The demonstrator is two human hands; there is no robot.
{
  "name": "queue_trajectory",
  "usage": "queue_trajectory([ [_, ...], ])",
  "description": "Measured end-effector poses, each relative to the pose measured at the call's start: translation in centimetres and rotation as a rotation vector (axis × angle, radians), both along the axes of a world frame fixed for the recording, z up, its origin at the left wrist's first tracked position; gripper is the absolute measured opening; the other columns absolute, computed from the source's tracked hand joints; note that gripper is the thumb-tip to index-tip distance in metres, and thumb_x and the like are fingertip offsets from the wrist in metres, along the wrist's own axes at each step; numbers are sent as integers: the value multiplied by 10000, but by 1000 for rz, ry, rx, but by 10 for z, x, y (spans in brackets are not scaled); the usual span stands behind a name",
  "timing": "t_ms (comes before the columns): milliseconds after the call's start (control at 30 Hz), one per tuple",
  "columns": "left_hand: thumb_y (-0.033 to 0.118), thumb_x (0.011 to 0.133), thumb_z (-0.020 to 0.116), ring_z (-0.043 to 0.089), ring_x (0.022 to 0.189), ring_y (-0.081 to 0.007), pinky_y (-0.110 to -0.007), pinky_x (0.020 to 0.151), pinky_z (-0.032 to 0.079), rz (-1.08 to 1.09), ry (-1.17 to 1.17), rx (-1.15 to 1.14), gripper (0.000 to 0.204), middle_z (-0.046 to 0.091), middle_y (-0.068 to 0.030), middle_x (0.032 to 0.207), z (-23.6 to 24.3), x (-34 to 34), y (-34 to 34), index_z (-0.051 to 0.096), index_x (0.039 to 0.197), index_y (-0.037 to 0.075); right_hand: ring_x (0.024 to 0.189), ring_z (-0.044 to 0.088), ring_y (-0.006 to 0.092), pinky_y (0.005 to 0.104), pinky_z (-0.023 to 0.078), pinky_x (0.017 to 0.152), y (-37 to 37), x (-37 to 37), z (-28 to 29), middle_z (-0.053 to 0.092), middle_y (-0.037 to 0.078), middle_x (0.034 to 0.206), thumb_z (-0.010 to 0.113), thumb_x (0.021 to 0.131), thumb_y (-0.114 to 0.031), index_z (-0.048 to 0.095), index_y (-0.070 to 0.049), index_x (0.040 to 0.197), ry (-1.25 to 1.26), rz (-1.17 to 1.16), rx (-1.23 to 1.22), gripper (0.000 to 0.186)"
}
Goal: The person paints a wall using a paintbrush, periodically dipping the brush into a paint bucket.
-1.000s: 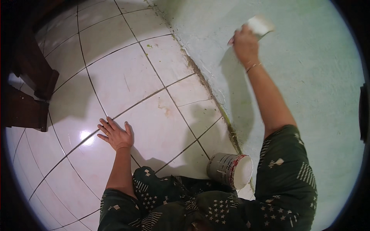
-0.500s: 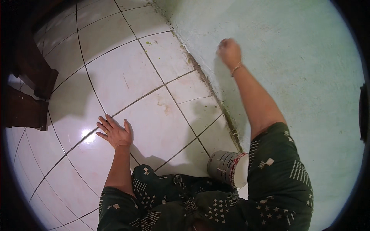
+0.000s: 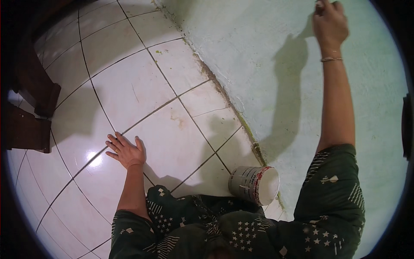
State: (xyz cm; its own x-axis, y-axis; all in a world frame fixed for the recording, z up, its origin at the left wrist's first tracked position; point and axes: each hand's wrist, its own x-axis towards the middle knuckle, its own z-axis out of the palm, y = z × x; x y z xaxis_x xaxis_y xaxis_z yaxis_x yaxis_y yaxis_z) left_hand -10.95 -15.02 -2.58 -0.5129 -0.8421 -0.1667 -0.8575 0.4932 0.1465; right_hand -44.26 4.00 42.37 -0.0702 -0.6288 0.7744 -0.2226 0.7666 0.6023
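My left hand (image 3: 126,149) lies spread on the white floor tiles (image 3: 138,108), fingers apart and nothing in it. My right hand (image 3: 330,26) is raised against the pale green wall (image 3: 371,86), at the top edge of the view, with fingers wrapped round a small tool handle (image 3: 319,4); the tool's working end is hidden or out of view. A cylindrical tub (image 3: 246,182) with a red-marked rim and white top sits by the wall's foot, between my patterned dark green clothing and the wall.
Two dark wooden furniture feet (image 3: 30,129) stand on the tiles at the left. A rough, stained seam (image 3: 241,118) runs where floor meets wall. A dark object (image 3: 405,127) shows at the right rim.
My right hand moved down the wall, then up and to the right to the top edge; the flat white tool seen earlier is now mostly unseen. My left hand stayed put.
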Motion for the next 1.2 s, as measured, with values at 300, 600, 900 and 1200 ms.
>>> queue_trajectory([
  [300, 481, 872, 434, -4, 1422, -385, -560, 1114, -51, -7, -7, 84, 810, 39, -205, 1542, 4, -7, 0, 147, 1467, 13, 789, 600, 326, 441, 498, 668, 30, 41, -278, 550, 142, 892, 556, 790, -127, 599, -70, 801, -1071, -144, 150, 72],
  [600, 489, 878, 422, 20, 1416, -404, -589, 1106, 2, -26, -2, 18, 794, 69, -214, 1535, -4, -8, 2, 172, 1460, 10, 701, 620, 192, 301, 486, 634, 86, -14, -164, 647, 78, 876, 626, 794, -88, 673, -24, 838, -1045, 104, -212, 91],
  [900, 477, 871, 442, -19, 1422, -387, -564, 1112, -48, 22, -21, 100, 807, 8, -193, 1547, 8, -1, -1, 145, 1469, 24, 728, 657, 196, 299, 506, 628, 72, 38, 34, 667, 33, 921, 635, 853, -187, 686, -140, 964, -318, 157, -141, 132],
  [1200, 494, 888, 406, -22, 1422, -384, -561, 1111, -56, -10, -10, 77, 800, 22, -200, 1545, 4, -3, 1, 141, 1471, 15, 739, 581, 296, 386, 502, 641, 46, 13, -173, 553, 136, 908, 630, 746, -189, 635, -54, 744, -563, -136, 246, 135],
])
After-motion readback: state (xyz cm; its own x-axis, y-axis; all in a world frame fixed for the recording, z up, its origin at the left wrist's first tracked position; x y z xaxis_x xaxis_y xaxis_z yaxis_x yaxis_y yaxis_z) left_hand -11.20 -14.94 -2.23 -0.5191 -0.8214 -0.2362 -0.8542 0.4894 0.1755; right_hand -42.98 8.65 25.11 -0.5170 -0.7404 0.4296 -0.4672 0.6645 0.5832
